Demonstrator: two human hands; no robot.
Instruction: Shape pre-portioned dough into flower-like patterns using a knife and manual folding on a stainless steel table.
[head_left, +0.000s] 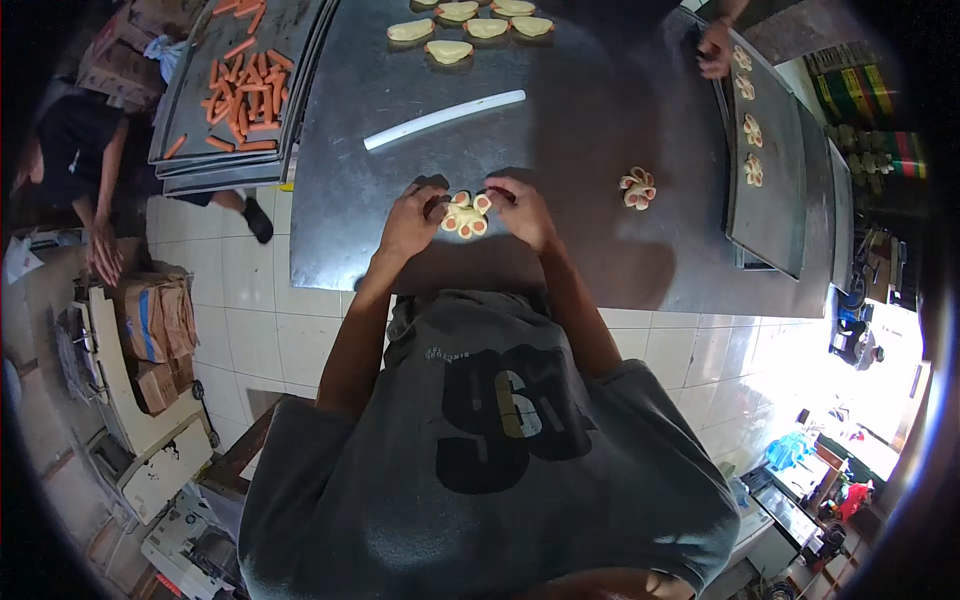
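Between the two hands: one flower-shaped dough piece, pale, with reddish sausage rounds in its petals, lying on a dark metal table.

Left hand: fingers curled inward, narrow, tips at the piece's left edge; whether they grip it cannot be told.

Right hand: thumb and forefinger set close together at the upper right petal; a pinch cannot be confirmed.

Beyond both hands: one white rod, slightly slanted; farther off, a group of pale oval dough pieces with reddish ends.

Right of the right hand: a second dough flower, well apart; farther right, a tray bearing four more flowers in a row, a co-worker's hand near its far end.

Left of the left hand, farther out: stacked trays, the top one holding many loose sausage pieces.
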